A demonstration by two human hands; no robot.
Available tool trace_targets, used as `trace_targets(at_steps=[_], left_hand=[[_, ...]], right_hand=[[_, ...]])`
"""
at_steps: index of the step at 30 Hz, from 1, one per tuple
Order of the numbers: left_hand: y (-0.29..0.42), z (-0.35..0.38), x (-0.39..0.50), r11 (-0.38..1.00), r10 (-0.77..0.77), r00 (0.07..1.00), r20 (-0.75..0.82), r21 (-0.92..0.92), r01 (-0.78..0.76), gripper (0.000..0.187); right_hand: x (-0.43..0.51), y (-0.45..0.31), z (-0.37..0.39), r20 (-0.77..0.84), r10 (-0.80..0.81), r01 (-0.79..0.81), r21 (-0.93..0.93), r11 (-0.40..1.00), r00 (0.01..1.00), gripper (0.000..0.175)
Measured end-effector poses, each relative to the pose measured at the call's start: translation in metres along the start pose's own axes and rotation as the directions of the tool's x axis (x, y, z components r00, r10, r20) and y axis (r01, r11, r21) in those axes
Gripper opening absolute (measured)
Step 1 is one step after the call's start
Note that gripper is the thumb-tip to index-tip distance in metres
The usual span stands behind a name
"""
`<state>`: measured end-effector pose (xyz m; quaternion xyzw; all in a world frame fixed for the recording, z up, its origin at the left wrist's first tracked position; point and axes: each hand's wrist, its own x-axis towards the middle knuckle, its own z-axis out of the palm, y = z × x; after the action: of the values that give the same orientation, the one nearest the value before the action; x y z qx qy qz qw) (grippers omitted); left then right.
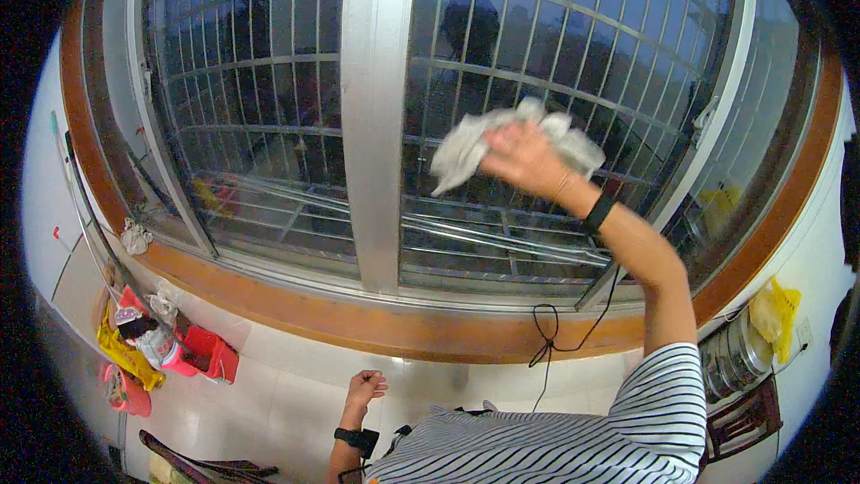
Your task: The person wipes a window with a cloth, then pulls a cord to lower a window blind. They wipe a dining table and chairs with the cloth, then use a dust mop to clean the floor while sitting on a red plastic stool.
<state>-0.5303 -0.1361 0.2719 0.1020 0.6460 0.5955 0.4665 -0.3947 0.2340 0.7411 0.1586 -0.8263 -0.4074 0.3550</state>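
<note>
My right hand (pixel 521 154) presses a pale grey cloth (pixel 463 148) against the right-hand pane of a sliding glass window (pixel 484 215). The cloth spreads out on both sides of the fingers, and both are blurred. Low in front of me, my left hand (pixel 367 386) hangs beside my body with its fingers loosely curled; no object shows in it. A wide metal frame post (pixel 376 121) stands left of the cloth, between two panes. Metal security bars show beyond the glass.
A wooden sill (pixel 376 333) runs below the window, with a looped black cable (pixel 547 343) over it. At left are a red bucket (pixel 211 353), a pink bucket (pixel 127 393), long poles and a crumpled cloth (pixel 136 236). Stacked metal pots (pixel 736 353) and a yellow bag (pixel 776 316) are at right.
</note>
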Motion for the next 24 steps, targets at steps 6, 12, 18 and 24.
trace_targets(at_steps=[6, 12, 18, 24], left_hand=[[-0.009, -0.008, -0.007, 0.999, 0.024, 0.998, -0.052, -0.042, -0.027, 0.025], [-0.013, 0.000, -0.012, 0.999, -0.002, 1.000, -0.027, -0.039, 0.001, 0.026], [-0.024, -0.018, -0.022, 1.000, -0.028, 0.997, -0.066, -0.017, 0.027, 0.027], [-0.029, -0.031, -0.024, 0.998, -0.050, 0.994, -0.100, -0.033, 0.047, 0.028]], right_hand=[[0.062, 0.161, -0.062, -0.426, 0.393, -0.546, -0.335, 0.768, 0.815, 0.038], [0.035, 0.046, -0.007, -0.194, 0.464, -0.501, -0.256, 0.827, 0.864, 0.049], [-0.034, -0.022, 0.009, 0.112, 0.001, -0.012, 0.092, 0.996, 0.994, 0.023], [0.008, 0.135, -0.064, -0.322, 0.328, -0.426, -0.306, 0.852, 0.888, 0.030]])
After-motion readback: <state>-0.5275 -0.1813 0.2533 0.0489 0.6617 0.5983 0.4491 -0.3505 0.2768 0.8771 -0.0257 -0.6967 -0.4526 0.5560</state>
